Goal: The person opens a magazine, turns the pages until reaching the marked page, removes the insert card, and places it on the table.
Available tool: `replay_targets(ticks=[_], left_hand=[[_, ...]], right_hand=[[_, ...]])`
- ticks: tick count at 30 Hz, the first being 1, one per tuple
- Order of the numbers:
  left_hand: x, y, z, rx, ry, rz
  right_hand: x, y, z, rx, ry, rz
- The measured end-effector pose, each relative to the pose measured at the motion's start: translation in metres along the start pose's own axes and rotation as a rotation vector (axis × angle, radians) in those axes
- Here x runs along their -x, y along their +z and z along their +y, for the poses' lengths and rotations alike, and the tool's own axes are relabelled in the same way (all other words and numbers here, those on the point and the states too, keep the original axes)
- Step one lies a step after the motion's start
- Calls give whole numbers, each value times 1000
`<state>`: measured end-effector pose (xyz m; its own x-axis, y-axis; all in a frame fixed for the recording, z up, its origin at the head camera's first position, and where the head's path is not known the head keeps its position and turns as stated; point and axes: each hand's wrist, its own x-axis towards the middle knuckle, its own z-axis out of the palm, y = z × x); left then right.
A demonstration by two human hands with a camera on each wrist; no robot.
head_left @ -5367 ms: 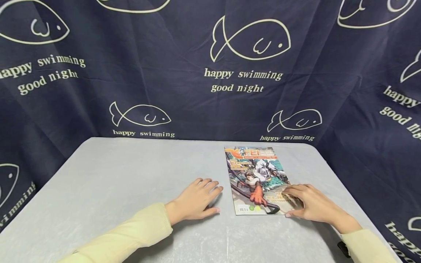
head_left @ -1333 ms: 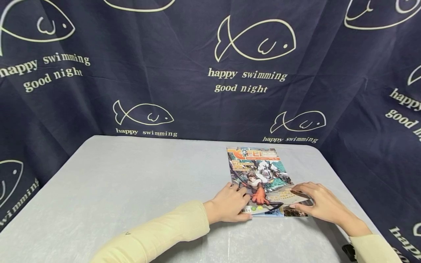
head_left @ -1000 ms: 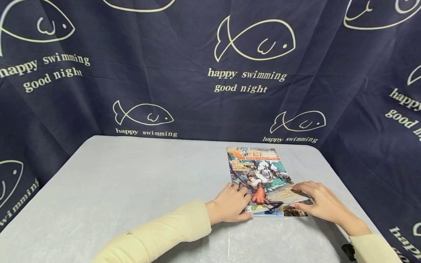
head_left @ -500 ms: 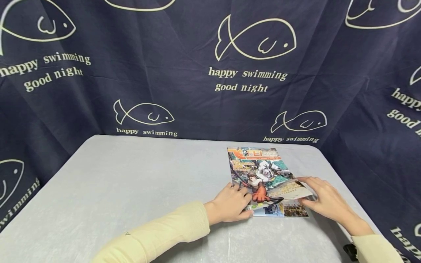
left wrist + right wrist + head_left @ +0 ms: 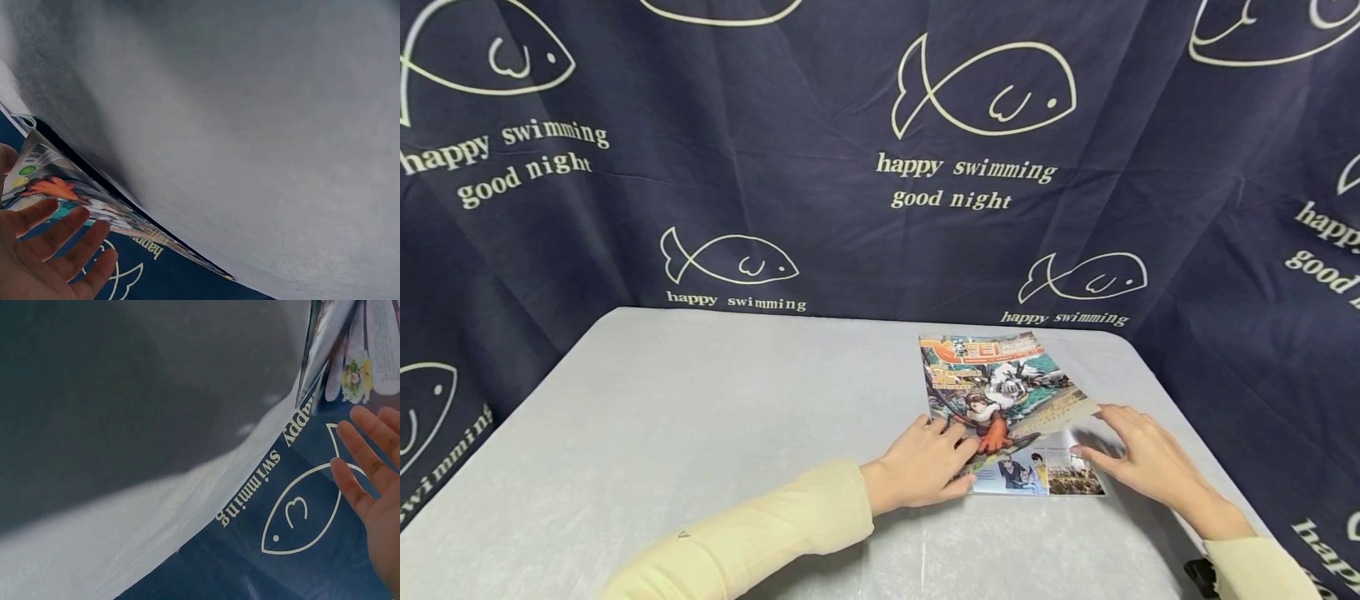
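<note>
A magazine (image 5: pixel 1000 400) with a colourful cartoon cover lies on the right part of the table. Its lower right cover corner is raised, baring an inside page (image 5: pixel 1022 473) with pictures. My left hand (image 5: pixel 925 462) rests on the lower left of the cover by the spine, fingers spread. At the raised corner, the fingertips of my right hand (image 5: pixel 1150 458) meet the cover's edge from the right. The thumb stands apart from them, over the page beneath. In the right wrist view, that hand's fingers look loosely extended beside the hanging printed pages (image 5: pixel 357 375).
The pale grey table (image 5: pixel 715 417) runs back to a dark blue curtain (image 5: pixel 835 167) printed with white fish and words. Curtain also hangs along the left and right sides. A dark object (image 5: pixel 1201 575) sits at the right sleeve's cuff.
The left hand has come onto the magazine from the table. The right hand has lifted the cover's lower right corner up and away, showing more of the inside page.
</note>
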<state>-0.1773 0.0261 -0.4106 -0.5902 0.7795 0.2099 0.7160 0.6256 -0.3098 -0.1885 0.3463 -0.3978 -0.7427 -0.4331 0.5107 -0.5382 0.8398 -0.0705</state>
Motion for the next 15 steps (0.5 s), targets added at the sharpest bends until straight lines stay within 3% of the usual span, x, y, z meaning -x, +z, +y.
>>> replay_targets(ticks=[10,15], left_hand=[[4,-1,-3,4,-7,150],[6,1,-6,-24,-5,183]], right_hand=[[0,8,-2,-53,-134,-30],[1,10,-3,-54,-155,-68]])
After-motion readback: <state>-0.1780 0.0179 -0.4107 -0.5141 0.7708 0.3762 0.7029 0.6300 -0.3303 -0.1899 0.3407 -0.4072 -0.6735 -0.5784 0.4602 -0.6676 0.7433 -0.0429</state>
